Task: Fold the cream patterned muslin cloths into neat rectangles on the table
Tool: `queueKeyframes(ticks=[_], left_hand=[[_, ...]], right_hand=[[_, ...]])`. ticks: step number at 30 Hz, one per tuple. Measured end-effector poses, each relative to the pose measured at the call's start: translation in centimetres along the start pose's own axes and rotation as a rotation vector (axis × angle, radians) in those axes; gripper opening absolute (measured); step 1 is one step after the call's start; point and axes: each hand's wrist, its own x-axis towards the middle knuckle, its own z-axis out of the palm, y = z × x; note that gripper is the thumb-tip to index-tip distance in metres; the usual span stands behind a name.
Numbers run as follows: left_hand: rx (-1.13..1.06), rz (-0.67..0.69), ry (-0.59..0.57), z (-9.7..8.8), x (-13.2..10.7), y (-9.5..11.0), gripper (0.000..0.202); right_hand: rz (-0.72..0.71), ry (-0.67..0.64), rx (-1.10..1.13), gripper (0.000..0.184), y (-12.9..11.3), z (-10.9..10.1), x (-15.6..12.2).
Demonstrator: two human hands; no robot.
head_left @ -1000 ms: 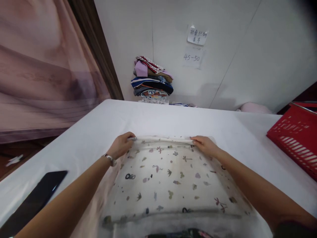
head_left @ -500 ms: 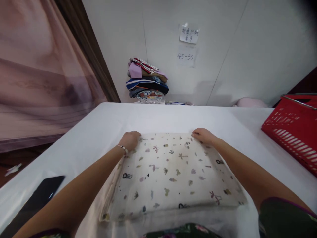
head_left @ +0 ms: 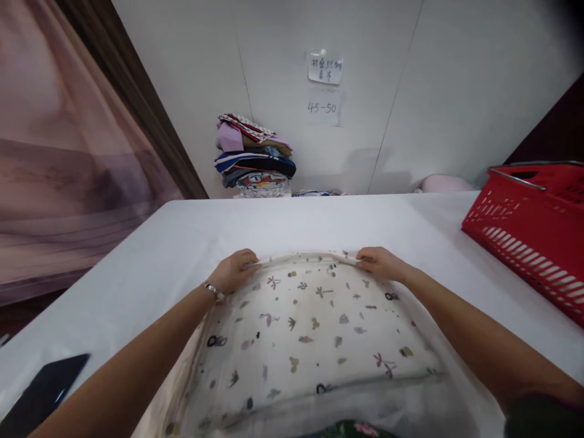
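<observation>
A cream cloth (head_left: 301, 328) printed with small flamingos and leaves lies on the white table (head_left: 292, 222) in front of me. My left hand (head_left: 235, 272) pinches its far left corner, fingers closed on the edge. My right hand (head_left: 381, 263) grips the far right corner the same way. The far edge between my hands is raised a little off the table. A thin bracelet sits on my left wrist.
A red plastic basket (head_left: 529, 225) stands at the table's right. A dark phone (head_left: 43, 394) lies at the near left. Behind the table a pile of folded clothes (head_left: 253, 158) leans by the white wall, under two paper notes (head_left: 325, 85). A pink curtain (head_left: 68, 152) hangs left.
The cloth's far edge lay flat half a second ago; now both hands have lifted it and drawn it slightly toward me. The view has swung left.
</observation>
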Motion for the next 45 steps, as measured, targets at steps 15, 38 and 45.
queueKeyframes(ticks=[15,38,45], left_hand=[[0.192,-0.162,-0.172,-0.3,-0.2,0.8,0.03],[0.074,-0.294,-0.32,-0.1,3.6,-1.8,0.028],[0.083,-0.332,-0.182,0.7,4.1,-1.2,0.027]], right_hand=[[0.26,-0.056,-0.19,0.017,1.9,0.1,5.1],[0.455,0.255,0.301,0.024,2.9,-1.2,5.4],[0.512,0.321,0.254,0.048,4.3,0.4,7.3]])
